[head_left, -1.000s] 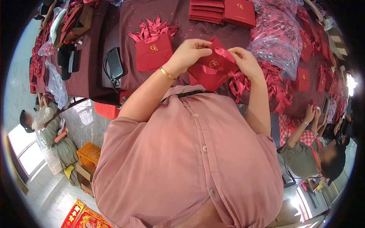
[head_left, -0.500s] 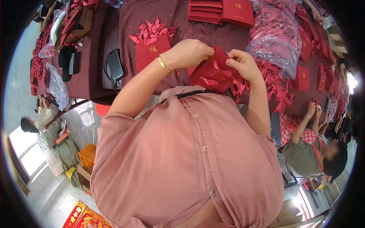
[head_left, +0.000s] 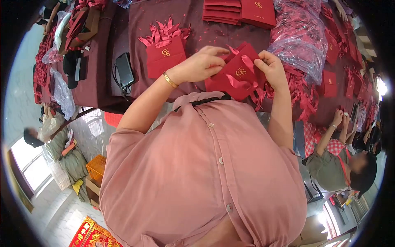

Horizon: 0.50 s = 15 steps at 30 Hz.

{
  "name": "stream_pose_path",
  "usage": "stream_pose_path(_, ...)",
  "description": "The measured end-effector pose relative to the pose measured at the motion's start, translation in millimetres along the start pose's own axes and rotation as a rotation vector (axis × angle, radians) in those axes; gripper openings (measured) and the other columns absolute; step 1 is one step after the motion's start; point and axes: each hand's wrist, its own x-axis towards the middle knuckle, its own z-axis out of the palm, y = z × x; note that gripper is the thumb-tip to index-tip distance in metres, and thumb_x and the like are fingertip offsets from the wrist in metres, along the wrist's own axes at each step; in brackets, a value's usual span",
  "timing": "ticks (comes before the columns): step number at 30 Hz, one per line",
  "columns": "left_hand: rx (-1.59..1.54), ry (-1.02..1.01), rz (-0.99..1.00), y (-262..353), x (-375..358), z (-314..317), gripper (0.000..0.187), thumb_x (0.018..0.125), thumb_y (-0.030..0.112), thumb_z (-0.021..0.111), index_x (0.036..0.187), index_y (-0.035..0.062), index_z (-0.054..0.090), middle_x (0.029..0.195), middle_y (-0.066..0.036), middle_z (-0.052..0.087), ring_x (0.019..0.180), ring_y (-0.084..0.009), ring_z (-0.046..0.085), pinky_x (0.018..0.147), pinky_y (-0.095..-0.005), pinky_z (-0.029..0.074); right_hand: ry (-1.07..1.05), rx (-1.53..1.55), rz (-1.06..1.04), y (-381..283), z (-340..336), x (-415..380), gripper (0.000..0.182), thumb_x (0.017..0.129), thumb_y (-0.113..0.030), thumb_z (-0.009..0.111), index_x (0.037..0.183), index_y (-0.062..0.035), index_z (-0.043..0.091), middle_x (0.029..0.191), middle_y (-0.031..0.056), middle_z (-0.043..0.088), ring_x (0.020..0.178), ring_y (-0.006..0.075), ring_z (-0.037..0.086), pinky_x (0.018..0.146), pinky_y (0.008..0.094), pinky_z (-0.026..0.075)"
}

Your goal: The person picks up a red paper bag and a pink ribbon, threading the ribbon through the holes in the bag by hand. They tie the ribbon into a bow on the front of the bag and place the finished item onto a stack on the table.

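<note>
A small red paper gift bag (head_left: 230, 76) with a gold monogram and red ribbon handles lies tilted in front of me. My right hand (head_left: 272, 71) pinches it at its right edge, thumb against fingers. On the other side, my left hand (head_left: 199, 66), below a gold bangle, has its fingers apart beside the bag's top left edge, close to a ribbon handle (head_left: 247, 62). Whether a fingertip touches the ribbon is hard to make out. Loose red ribbons (head_left: 302, 92) spill over the cloth right of my right hand.
Another red bag (head_left: 166, 55) stuffed with ribbons lies left on the dark red tablecloth (head_left: 144, 12), near a black phone (head_left: 124, 69). Stacked red bags (head_left: 221, 11) sit at the back, beside a plastic-wrapped ribbon bundle (head_left: 298, 45). A co-worker (head_left: 335, 160) works at right.
The bag has turned so its gold monogram faces up. My left hand has drawn back leftward from its edge and its fingers have spread. My right hand has shifted slightly right.
</note>
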Motion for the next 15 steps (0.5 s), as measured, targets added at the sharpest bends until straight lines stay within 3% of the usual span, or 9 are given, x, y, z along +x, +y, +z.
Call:
stream_pose_path(4,-0.086,-0.128,-0.095,2,-5,2,0.014,0.086,0.007,0.057,0.098,0.0011,0.060,0.135,-0.021,0.044,0.124,-0.0361,0.041,0.104,-0.0416,0.032,-0.011,-0.141,-0.006,4,6,1,0.009,0.086,-0.003,0.060,0.081,-0.0042,0.054,0.073,-0.0076,0.048,0.068,0.0013,0.043,0.060,0.0179,0.035)
stream_pose_path(7,-0.122,-0.022,-0.092,8,-6,5,0.014,0.087,0.012,0.055,0.097,0.0047,0.062,0.133,-0.022,0.045,0.124,-0.0384,0.041,0.104,-0.0409,0.033,0.020,-0.165,-0.015,8,6,1,0.009,0.087,-0.002,0.059,0.080,-0.0036,0.053,0.073,-0.0073,0.048,0.067,0.0013,0.043,0.059,0.0183,0.035)
stream_pose_path(15,-0.143,-0.037,-0.091,10,-4,16,0.014,0.088,0.012,0.055,0.095,0.0013,0.060,0.134,-0.022,0.043,0.127,-0.0381,0.038,0.105,-0.0419,0.032,0.078,-0.207,-0.058,-1,12,-6,0.011,0.087,-0.003,0.058,0.079,-0.0024,0.051,0.069,-0.0063,0.047,0.065,0.0016,0.042,0.056,0.0188,0.034)
